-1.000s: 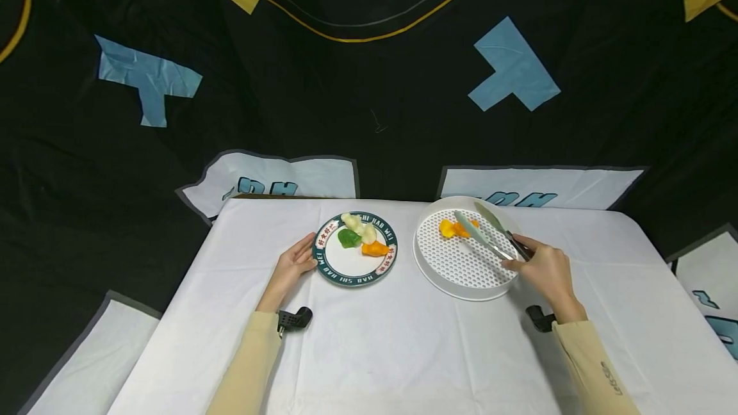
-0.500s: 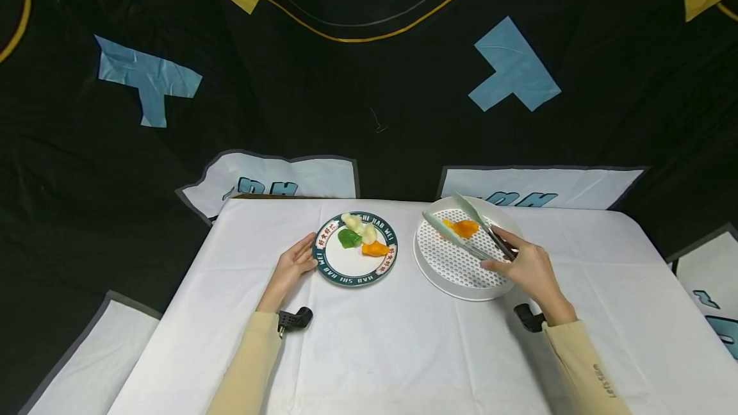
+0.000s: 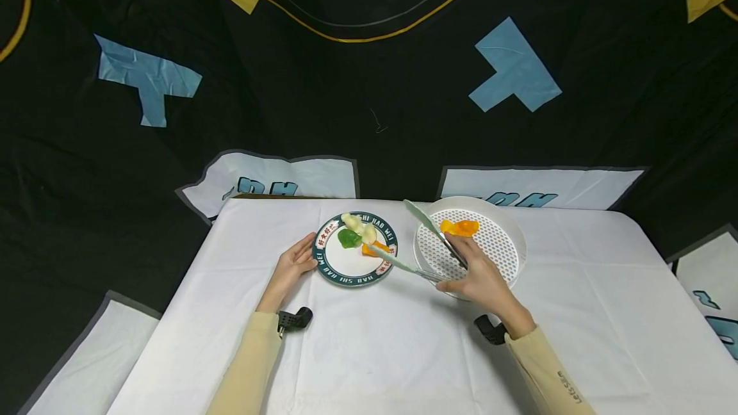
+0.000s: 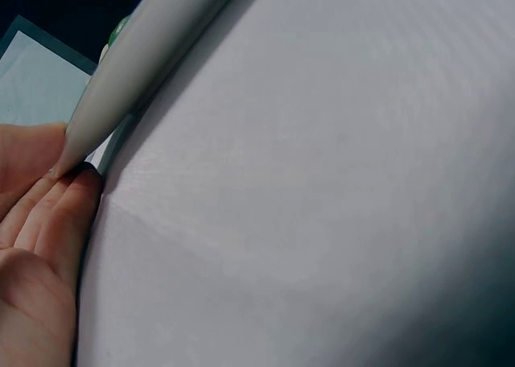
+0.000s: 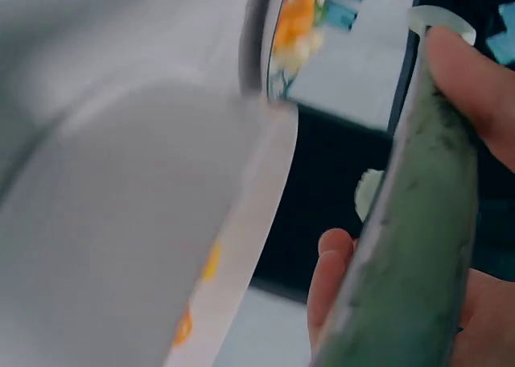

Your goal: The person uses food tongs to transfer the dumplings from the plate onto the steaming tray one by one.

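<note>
Head view: my left hand (image 3: 292,264) pinches the left rim of the plate (image 3: 346,279), thumb above and fingers beneath, as the left wrist view confirms. My right hand (image 3: 478,277), right of centre, grips the tongs (image 3: 424,218), whose arms stand wide apart with nothing visible between them. Their long axis runs from my right hand toward the upper left; the lower arm's tip overlaps the orange piece (image 3: 366,252) on the plate, though I can't tell whether they touch. That piece lies left of my right hand, at the plate's right side, beside the pale pieces (image 3: 353,223); my left hand is the nearer. Compared with half a second ago, my right hand and the tongs have swung leftward off the food in the white perforated tray (image 3: 496,245); my left hand and the plate look unchanged.
</note>
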Demonstrator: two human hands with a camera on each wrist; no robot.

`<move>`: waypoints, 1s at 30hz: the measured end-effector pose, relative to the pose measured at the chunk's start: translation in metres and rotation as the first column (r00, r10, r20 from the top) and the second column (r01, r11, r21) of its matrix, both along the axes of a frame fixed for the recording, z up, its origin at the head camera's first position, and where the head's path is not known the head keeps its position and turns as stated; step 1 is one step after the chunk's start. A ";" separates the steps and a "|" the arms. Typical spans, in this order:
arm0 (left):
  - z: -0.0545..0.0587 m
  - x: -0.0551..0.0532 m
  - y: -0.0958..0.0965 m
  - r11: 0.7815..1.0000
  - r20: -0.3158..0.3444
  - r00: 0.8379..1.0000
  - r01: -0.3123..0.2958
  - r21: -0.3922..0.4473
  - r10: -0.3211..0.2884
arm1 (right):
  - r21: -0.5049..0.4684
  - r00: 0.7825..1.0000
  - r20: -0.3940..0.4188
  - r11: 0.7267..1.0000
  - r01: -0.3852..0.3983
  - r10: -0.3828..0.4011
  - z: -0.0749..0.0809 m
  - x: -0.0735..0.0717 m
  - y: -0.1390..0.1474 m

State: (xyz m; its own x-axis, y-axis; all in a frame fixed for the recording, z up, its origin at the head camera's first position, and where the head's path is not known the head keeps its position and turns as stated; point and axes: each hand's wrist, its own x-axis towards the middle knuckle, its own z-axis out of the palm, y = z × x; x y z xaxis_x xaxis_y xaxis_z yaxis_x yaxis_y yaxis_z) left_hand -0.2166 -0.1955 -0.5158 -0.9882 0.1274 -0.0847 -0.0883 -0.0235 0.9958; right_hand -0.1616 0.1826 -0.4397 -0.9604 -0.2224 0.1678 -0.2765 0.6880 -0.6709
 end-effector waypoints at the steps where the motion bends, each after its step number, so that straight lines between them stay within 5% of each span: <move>1: 0.000 0.000 0.000 1.000 -0.001 1.000 -0.001 -0.006 0.001 | 0.007 1.000 -0.017 1.000 -0.010 0.010 -0.002 0.001 -0.006; 9: 0.000 0.000 -0.001 0.999 0.006 1.000 -0.017 -0.040 0.017 | 0.011 0.989 -0.115 0.996 -0.088 0.089 -0.015 0.004 -0.053; 30: 0.001 0.000 0.000 0.999 0.000 1.000 -0.010 -0.043 0.010 | 0.164 0.994 -0.091 0.985 -0.050 0.066 -0.024 -0.024 -0.102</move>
State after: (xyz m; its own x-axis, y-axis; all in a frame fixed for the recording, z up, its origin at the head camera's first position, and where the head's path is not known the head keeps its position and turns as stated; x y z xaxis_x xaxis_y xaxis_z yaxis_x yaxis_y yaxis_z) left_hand -0.2164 -0.1951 -0.5151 -0.9894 0.1136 -0.0905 -0.0890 0.0186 0.9959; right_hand -0.1854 0.0809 -0.4642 -0.9263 -0.3089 0.2156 -0.3767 0.7659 -0.5211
